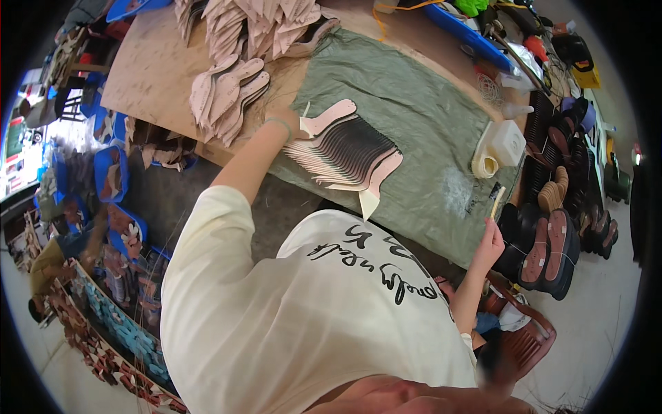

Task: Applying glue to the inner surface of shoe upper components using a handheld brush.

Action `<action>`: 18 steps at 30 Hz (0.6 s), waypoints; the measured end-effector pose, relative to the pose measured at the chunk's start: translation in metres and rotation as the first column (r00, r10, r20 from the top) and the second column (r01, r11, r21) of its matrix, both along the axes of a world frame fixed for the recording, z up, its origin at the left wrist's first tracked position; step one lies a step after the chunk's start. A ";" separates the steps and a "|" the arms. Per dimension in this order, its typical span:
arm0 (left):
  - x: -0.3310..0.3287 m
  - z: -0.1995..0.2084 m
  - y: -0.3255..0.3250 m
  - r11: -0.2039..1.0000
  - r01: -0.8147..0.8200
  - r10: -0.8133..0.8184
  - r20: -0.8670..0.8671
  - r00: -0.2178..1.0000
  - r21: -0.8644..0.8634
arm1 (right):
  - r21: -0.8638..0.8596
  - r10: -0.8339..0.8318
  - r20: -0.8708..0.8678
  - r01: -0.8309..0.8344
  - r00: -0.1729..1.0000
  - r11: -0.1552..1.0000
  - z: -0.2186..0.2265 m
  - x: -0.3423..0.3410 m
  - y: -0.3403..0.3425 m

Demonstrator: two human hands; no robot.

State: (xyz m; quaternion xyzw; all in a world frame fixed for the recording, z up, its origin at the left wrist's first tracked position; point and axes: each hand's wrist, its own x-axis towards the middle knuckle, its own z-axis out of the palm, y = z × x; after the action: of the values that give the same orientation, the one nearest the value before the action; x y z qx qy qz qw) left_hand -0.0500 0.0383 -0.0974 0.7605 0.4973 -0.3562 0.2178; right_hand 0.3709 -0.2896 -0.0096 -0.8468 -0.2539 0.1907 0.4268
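Note:
A fanned row of pale insoles (pixel 338 148) with dark stripes between their overlapping edges lies on the green cloth in front of me. My left hand (pixel 287 125) reaches to the left end of this row. Its fingers are closed at the edge of the top insole, though partly hidden. On the right, past the cloth's edge, my right hand (pixel 488 245) is closed round a thin pale stick (pixel 498 201), which points up and away from me. I cannot make out what kind of tip it has.
Stacks of pale insoles (pixel 227 96) stand on the wooden table (pixel 148 76). A white plastic jug (pixel 507 143) and a tape roll (pixel 485 166) sit on the green cloth (pixel 414 90). Bundled dark soles (pixel 545 252) crowd the right side. Blue bins (pixel 112 172) stand at left.

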 end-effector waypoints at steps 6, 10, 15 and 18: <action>0.022 0.001 0.015 0.977 0.187 -0.193 -0.048 0.980 -0.105 | 0.001 -0.061 -0.050 0.061 0.997 0.998 -0.012 0.019 -0.022; -0.021 -0.038 0.024 0.979 0.197 -0.200 0.054 0.978 0.052 | 0.053 -0.006 -0.130 0.013 0.991 0.998 -0.020 0.036 -0.039; -0.009 0.008 0.006 0.943 -0.273 0.326 0.375 0.868 -0.190 | 0.038 -0.064 -0.172 0.071 0.983 0.997 -0.034 0.063 -0.051; -0.021 -0.011 0.005 0.741 -0.509 0.667 0.399 0.629 -0.438 | 0.034 -0.020 -0.184 0.026 0.983 0.999 -0.030 0.068 -0.036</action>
State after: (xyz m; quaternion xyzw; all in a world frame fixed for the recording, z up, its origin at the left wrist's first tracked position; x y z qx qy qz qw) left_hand -0.0710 0.0429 -0.1085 0.5810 0.5827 -0.1060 0.5583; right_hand 0.4391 -0.3255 -0.0392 -0.8206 -0.2072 0.2583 0.4658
